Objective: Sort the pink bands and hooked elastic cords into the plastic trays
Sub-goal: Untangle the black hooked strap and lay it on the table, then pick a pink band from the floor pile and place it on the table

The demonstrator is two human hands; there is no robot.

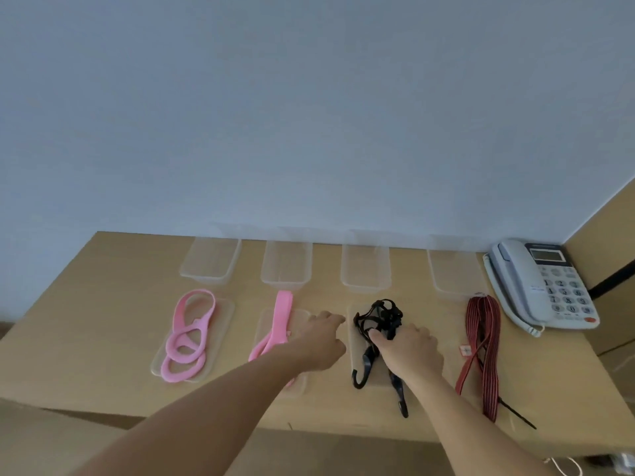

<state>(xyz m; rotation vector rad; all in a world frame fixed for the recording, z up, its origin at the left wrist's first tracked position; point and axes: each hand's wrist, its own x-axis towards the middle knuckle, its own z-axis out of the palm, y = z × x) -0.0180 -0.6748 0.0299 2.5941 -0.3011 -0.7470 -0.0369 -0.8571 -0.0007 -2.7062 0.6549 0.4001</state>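
desk layout, left to right: toward the left edge a coil of pink bands sits on a flat clear lid. behind it at the back edge is an empty clear tray, first in a row of four. next along, a single pink band lies lengthwise on its own lid, its near part passing under the left wrist. the left hand hovers with fingers loosely stretched to the right, tips just beside the black hooked cord, gripping nothing i can see.

the cord is bunched in a tangle on the third lid, around the middle of the desk, with one hook poking off the near end. the right hand is on it from the near side, thumb pressed on the tangle and fingers curled over it. looks like a pinch, though the back of the hand hides the fingertips.

my guess on handling: light, floppy and stretchy, so it'll dangle, and the hard hooks will swing and snag other strands or a tray rim. i'd grab the bunched middle, right where the right hand is, and scoop up the loose tails with the left.

further right a red striped cord lies long on the fourth lid, well apart from both hands. a phone sits in the back right corner.
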